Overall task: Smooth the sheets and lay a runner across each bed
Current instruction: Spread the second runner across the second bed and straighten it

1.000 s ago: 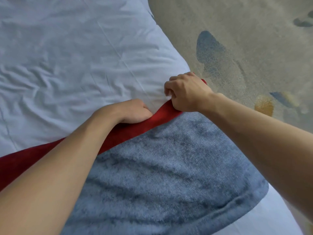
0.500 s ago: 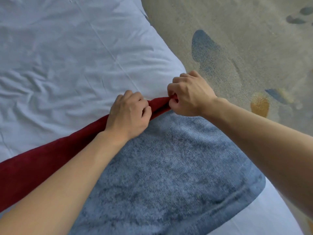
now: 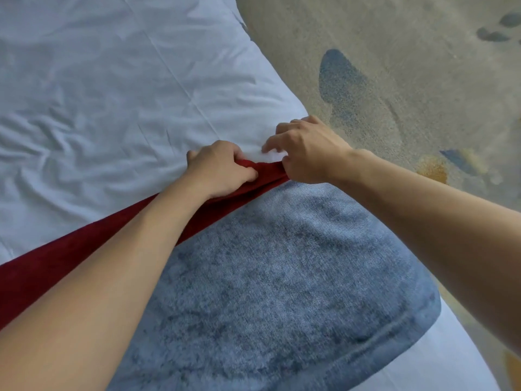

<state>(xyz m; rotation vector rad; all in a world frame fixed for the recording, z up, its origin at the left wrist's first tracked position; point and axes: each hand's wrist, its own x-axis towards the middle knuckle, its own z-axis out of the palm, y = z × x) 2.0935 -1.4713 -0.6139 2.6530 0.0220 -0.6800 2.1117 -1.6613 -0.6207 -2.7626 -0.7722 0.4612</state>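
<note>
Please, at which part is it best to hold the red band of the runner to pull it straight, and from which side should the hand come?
Probably at its bunched far edge beside the white sheet, near the bed's carpet-side edge, coming from above. The red band is thin and lies flat, so only that raised fold gives something to pinch. The left hand already grips it there; the right hand pinches it beside that.
</note>
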